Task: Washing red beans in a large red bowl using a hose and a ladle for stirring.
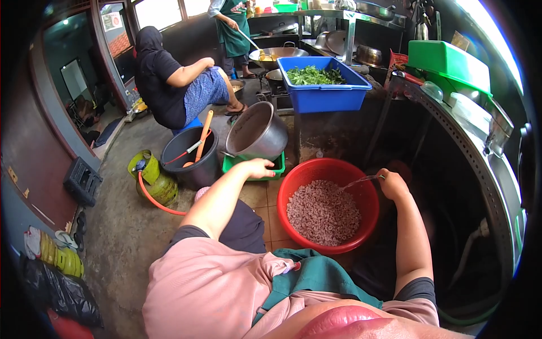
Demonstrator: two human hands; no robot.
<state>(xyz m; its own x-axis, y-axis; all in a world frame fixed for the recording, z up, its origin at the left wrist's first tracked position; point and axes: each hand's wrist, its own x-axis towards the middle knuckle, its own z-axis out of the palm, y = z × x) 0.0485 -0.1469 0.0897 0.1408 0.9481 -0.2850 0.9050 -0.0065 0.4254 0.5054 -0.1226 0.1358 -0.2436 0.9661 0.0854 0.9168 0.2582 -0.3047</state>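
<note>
My right hand (392,184) grips the end of a hose at the right rim of a red plastic colander basin (367,212). A stream of water (358,182) runs from it into the basin, onto many small pinkish ring-shaped pieces (324,214). My left hand (259,168) is held out, apparently empty, with its fingers apart, left of the basin. It is in front of a large tilted metal pot (275,131), which rests on a green plastic tray (277,166); whether the hand touches either cannot be told.
A black bucket (190,169) with orange-handled tools and a green gas cylinder (159,186) stand left. A blue tub (326,95) of leaves is ahead. One person (159,80) sits; another (233,34) stirs a wok (292,52). A metal shelf (457,116) curves along the right.
</note>
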